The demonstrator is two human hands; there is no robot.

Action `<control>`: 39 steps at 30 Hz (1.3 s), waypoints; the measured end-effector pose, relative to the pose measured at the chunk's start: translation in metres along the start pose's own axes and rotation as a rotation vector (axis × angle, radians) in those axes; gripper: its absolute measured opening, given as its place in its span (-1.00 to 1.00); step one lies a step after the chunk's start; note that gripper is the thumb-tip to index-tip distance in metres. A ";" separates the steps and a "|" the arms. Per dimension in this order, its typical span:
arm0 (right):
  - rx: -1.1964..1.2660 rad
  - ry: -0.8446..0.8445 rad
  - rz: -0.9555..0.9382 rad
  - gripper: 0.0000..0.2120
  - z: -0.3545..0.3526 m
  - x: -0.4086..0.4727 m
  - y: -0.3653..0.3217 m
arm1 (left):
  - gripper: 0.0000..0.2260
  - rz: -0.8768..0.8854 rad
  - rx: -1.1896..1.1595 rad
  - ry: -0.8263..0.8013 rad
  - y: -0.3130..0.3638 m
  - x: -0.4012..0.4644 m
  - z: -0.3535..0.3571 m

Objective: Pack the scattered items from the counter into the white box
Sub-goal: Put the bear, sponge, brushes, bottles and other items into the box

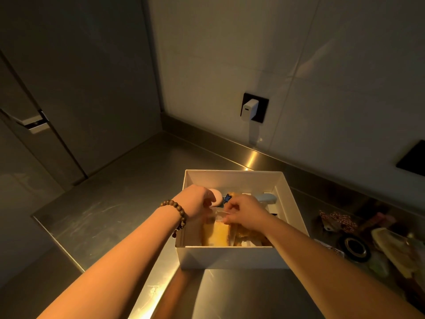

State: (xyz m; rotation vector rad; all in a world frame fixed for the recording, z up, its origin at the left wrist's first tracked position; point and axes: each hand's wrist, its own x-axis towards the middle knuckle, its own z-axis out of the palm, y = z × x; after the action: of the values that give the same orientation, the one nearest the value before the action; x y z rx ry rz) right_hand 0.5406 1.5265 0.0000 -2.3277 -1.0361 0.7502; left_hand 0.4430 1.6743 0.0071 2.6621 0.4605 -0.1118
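The white box point(232, 257) stands open on the steel counter in front of me. Both hands are inside it. My left hand point(195, 201), with a bead bracelet on the wrist, and my right hand point(245, 211) pinch the top edge of a clear plastic packet point(219, 229) holding something yellow-orange, which stands upright in the near half of the box. Behind the hands lie a pink round item point(217, 196), a small blue patterned piece point(227, 199) and a pale blue oblong item point(268, 198). My forearms hide parts of the box floor.
Loose items lie on the counter at the right: a red-and-white twine bundle point(340, 221), a black tape roll point(354, 248) and pale packets point(391, 247). A white charger point(249, 109) sits in a wall socket behind the box. Bare steel counter point(110, 203) extends left.
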 end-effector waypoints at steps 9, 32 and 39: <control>0.171 0.235 -0.013 -0.58 -0.044 -0.043 0.002 | -0.47 0.133 -0.024 0.217 0.025 -0.009 -0.014; 0.009 0.494 0.267 -0.67 -0.084 -0.211 0.247 | -0.45 0.427 -0.027 -0.010 0.253 0.001 0.166; -0.095 0.379 0.159 -0.59 -0.077 -0.187 0.305 | 0.06 0.021 0.076 -0.103 0.262 0.009 0.233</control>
State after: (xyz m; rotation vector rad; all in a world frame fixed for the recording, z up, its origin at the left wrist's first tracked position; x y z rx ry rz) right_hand 0.6417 1.1839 -0.0782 -2.5242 -0.7391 0.2985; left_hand 0.5388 1.3537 -0.0992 2.7188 0.4017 -0.2642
